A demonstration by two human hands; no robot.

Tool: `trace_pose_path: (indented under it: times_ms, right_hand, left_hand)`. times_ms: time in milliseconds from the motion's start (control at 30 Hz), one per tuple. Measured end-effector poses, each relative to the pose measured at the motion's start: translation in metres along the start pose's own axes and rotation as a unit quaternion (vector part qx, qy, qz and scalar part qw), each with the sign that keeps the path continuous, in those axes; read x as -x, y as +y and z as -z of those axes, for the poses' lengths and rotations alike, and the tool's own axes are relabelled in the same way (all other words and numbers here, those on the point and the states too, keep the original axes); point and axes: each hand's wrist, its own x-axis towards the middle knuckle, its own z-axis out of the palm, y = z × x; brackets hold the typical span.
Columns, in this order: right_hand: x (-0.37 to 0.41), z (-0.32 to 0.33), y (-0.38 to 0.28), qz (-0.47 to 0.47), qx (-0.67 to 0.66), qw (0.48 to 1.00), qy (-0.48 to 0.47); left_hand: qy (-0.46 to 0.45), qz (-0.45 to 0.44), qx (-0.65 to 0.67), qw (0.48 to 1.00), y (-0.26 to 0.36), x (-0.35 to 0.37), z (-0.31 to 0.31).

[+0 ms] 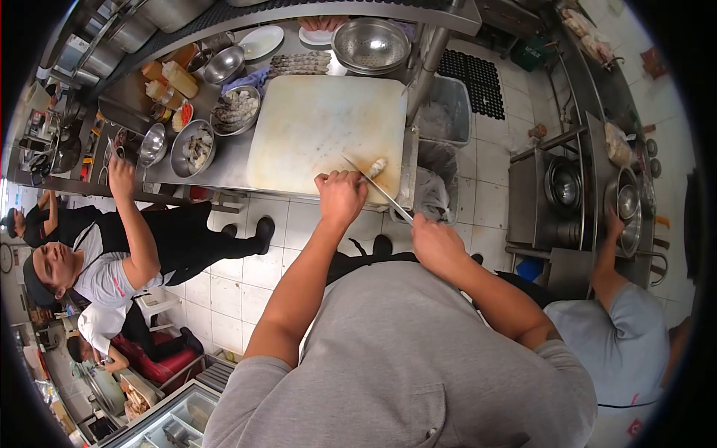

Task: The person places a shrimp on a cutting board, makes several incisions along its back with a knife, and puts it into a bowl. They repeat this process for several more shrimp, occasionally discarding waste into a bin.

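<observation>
A white cutting board (321, 127) with brownish stains lies on the steel counter. My right hand (439, 243) is wrapped round the handle of a knife (387, 196), just off the board's front right corner. The blade slants up and left across that corner. Beyond the blade is a small pale piece that looks like a peeled shrimp (378, 166). My left hand (342, 198), its fingers curled together, is at the board's front edge, left of the blade. Whatever is under those fingers is hidden.
Bowls of shrimp (236, 110) and pale pieces (193, 149) stand left of the board. Behind it are rows of shrimp (300, 64) and a colander (371, 45). Plastic bins (446, 112) stand right. A co-worker (119, 254) stands left, another (612, 328) right.
</observation>
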Motion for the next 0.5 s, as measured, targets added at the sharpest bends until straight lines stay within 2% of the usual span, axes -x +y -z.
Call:
trace_pose_path:
  times_ms: [67,133,200,400,500]
  right_hand:
    - [0.007,-0.003,0.008,0.026,0.025,0.999,0.003]
    - [0.008,0.001,0.005,0.024,0.017,1.000,0.002]
    - [0.004,0.001,0.002,0.019,0.008,1.000,0.003]
    - [-0.007,-0.009,0.002,0.006,-0.003,1.000,0.005]
    - [0.003,-0.013,0.012,0.014,-0.005,1.000,-0.004]
  left_hand:
    - [-0.001,-0.001,-0.001,1.000,0.000,-0.001,0.000]
    - [-0.001,-0.002,-0.001,1.000,-0.001,-0.001,-0.002]
    - [0.042,-0.031,0.003,0.999,-0.003,-0.001,-0.007]
    - [0.056,-0.022,0.026,0.998,-0.004,0.001,-0.009]
    - [0.029,-0.005,0.017,0.999,-0.003,0.002,-0.007]
